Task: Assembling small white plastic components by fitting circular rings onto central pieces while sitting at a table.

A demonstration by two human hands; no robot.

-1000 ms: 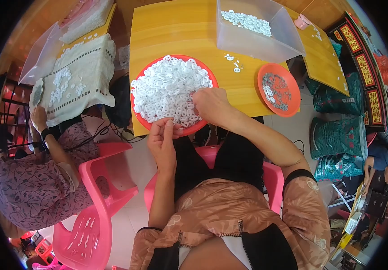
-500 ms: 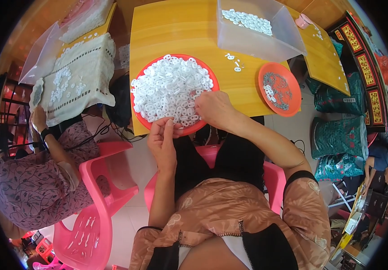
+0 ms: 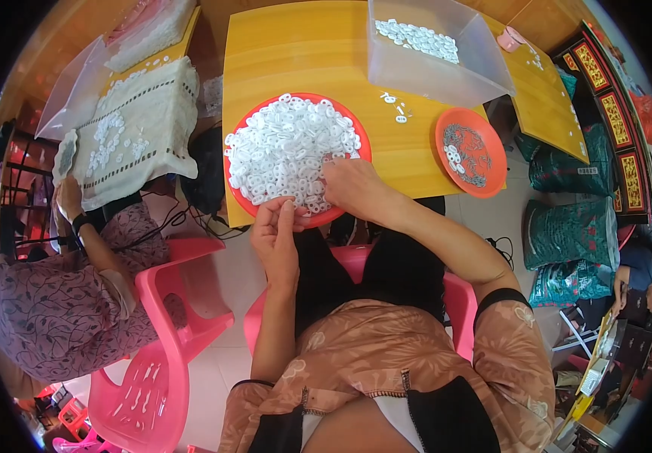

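A red round basin (image 3: 364, 136) heaped with small white plastic pieces (image 3: 288, 143), oval with holes in them, stands at the table's near edge. Over its front rim is my left hand (image 3: 275, 235), closed, thumb pressed to the fingers; what lies in the pinch is too small to make out against the white heap. My right hand (image 3: 358, 190) reaches across the basin's right side, its fingers curled at the pieces and partly hidden by the back of the hand. To the right sits an orange plate (image 3: 498, 162) with small grey metal parts (image 3: 473, 147) and a few white pieces.
A clear plastic bin (image 3: 447, 72) with white pieces stands at the back of the yellow table (image 3: 288, 45). A few loose pieces (image 3: 400, 118) lie before it. At left, a person (image 3: 69, 309) sits at a cloth-covered table (image 3: 145, 128) beside a pink chair (image 3: 182, 340). Green sacks (image 3: 571, 234) are stacked at right.
My right hand has shifted slightly toward my left hand and the basin's near side. The left hand keeps its pinch at the rim. The whole view has moved a little.
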